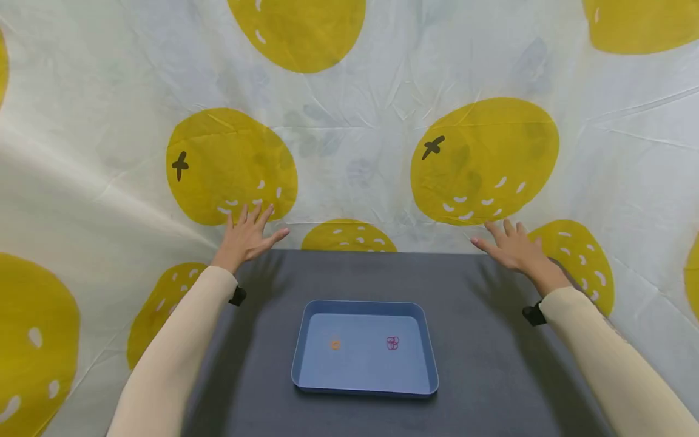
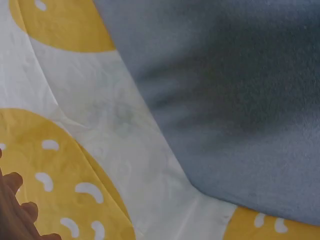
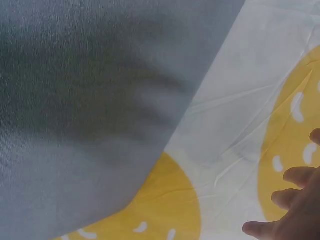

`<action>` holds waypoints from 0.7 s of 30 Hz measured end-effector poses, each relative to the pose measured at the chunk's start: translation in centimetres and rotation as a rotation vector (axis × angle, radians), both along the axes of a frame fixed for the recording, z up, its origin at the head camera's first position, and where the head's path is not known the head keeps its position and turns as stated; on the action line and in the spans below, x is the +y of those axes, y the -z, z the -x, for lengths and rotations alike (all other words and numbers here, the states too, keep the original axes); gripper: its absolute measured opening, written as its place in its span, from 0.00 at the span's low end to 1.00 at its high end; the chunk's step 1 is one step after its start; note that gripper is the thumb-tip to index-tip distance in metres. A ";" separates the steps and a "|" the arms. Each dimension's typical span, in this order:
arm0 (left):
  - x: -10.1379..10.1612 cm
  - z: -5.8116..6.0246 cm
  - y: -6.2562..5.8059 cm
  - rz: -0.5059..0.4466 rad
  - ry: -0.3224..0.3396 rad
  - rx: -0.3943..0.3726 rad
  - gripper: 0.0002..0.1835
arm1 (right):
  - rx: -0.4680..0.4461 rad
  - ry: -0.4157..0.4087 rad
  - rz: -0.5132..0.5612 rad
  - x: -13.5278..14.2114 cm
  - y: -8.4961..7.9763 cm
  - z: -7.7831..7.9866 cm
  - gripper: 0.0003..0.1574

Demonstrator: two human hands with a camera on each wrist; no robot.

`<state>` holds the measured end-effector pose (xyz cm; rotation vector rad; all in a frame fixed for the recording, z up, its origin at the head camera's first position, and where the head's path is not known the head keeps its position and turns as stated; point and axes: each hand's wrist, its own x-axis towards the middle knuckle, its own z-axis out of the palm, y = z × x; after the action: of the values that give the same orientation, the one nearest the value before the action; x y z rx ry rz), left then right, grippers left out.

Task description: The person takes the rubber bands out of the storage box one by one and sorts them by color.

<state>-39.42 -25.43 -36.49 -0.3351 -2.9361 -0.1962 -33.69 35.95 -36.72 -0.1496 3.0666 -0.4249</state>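
Observation:
My left hand (image 1: 248, 238) is held out above the far left part of the grey table, its fingers spread and nothing in it. On the other side my right hand (image 1: 512, 247) reaches over the far right part, also spread and bare. Between and nearer than both hands lies a blue tray (image 1: 360, 386). Inside it, a small orange loop-shaped piece (image 1: 335, 345) lies on the left and a small magenta looped piece (image 1: 392, 343), flower-like in outline, on the right. Fingertips (image 2: 30, 210) show at the lower left of the left wrist view, and fingers (image 3: 287, 199) at the lower right of the right wrist view.
The grey table (image 1: 377, 276) ends at a white cloth (image 1: 349, 152) printed with yellow fruit, which hangs behind it and along the sides. Each wrist bears a dark device, the left one (image 1: 237, 296) and the right one (image 1: 534, 314). Both arms cast shadows on the table.

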 end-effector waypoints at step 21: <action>3.1 -3.7 4.2 -0.279 0.126 -0.025 0.44 | 0.119 -0.163 -0.052 -5.0 0.1 -3.3 0.52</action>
<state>-35.73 -22.30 -40.69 -0.4757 -2.8598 -0.6232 -30.35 30.96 -36.77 -0.4351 3.1447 -0.3391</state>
